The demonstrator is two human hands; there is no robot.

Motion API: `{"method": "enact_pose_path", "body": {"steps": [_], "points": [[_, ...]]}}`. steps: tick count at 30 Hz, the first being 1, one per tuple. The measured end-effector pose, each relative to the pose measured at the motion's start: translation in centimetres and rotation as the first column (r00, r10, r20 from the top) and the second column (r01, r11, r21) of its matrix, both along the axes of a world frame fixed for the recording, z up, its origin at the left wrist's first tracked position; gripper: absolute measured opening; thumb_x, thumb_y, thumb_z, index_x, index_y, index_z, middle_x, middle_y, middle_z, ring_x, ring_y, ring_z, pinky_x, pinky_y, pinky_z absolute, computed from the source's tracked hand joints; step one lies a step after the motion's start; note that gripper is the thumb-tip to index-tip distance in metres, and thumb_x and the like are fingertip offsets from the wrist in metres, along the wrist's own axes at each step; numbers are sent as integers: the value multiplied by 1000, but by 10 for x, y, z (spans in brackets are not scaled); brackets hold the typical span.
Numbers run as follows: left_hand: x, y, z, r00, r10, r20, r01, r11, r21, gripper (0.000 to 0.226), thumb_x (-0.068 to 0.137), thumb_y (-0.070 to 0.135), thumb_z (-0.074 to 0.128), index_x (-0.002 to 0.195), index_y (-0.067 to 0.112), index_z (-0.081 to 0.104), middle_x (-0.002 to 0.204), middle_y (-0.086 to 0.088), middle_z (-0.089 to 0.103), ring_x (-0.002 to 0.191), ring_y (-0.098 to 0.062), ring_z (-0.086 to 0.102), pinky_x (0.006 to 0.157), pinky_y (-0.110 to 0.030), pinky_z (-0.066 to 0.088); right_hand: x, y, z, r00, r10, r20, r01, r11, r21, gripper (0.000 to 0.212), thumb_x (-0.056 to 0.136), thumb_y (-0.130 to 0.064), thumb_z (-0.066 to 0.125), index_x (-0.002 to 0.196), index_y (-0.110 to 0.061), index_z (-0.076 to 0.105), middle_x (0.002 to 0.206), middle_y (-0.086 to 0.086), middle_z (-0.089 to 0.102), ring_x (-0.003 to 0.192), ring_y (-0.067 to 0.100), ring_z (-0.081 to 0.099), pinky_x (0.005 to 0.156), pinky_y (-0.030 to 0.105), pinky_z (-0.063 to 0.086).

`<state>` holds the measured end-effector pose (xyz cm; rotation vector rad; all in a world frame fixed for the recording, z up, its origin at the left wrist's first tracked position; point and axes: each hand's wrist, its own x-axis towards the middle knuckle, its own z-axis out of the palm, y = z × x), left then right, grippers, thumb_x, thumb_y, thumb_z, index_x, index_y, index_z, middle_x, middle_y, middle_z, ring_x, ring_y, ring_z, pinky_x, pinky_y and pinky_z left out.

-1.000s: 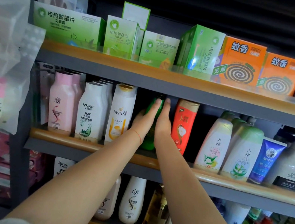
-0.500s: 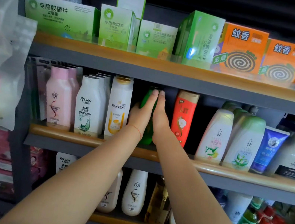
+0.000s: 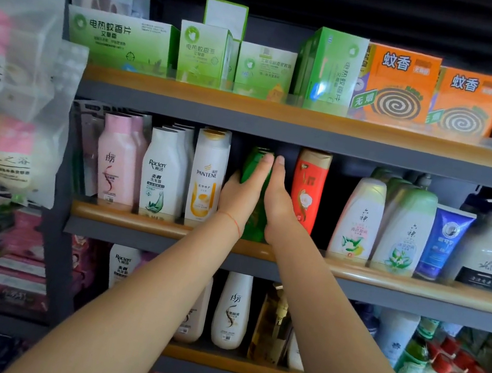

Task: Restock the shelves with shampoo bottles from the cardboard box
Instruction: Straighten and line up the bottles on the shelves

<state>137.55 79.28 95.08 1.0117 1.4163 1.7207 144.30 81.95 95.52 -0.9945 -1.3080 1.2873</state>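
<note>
A green shampoo bottle (image 3: 253, 168) stands upright on the middle shelf (image 3: 386, 278), in the gap between a white Pantene bottle (image 3: 206, 179) and a red bottle (image 3: 308, 190). My left hand (image 3: 241, 198) lies on its front with straight fingers pointing up, thumb at the bottle's left side. My right hand (image 3: 279, 202) presses flat against its right side, fingers straight too. Both hands hide most of the bottle. The cardboard box is out of view.
The top shelf carries green boxes (image 3: 123, 38) and orange mosquito-coil boxes (image 3: 397, 84). White-and-green bottles (image 3: 360, 219) and a blue tube (image 3: 445, 241) stand to the right. The lower shelf (image 3: 227, 360) holds more bottles. Plastic-bagged goods (image 3: 11, 72) hang at the left.
Both hands stay on the green bottle in the same flat posture. The view has shifted slightly; the bottle keeps its place between the Pantene and red bottles.
</note>
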Motion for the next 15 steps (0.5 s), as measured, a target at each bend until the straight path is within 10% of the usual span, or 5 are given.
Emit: {"method": "enact_pose_path", "body": {"steps": [8, 11, 15], "points": [[-2, -15, 1, 998, -49, 41, 49, 999, -2, 46, 84, 69, 59, 108, 31, 49, 87, 11, 55, 78, -5, 53, 79, -29, 44, 1, -16, 6, 999, 40, 15, -40, 999, 15, 34, 97, -67, 38, 89, -38, 52, 81, -17, 56, 62, -5, 53, 51, 18, 39], [-1, -19, 3, 997, -65, 40, 66, 998, -20, 48, 83, 70, 60, 107, 29, 51, 89, 11, 57, 81, -5, 57, 67, -26, 47, 3, -11, 6, 998, 56, 3, -56, 998, 16, 34, 97, -66, 39, 84, -38, 53, 82, -16, 57, 63, -4, 55, 54, 20, 41], [-1, -23, 0, 996, -87, -13, 86, 995, -42, 78, 71, 79, 59, 126, 24, 58, 111, 1, 67, 99, -19, 66, 89, -39, 56, 4, -9, 6, 995, 87, -49, -87, 996, 12, 32, 101, -58, 37, 83, -35, 52, 83, -11, 57, 68, 2, 55, 57, 23, 41]]}}
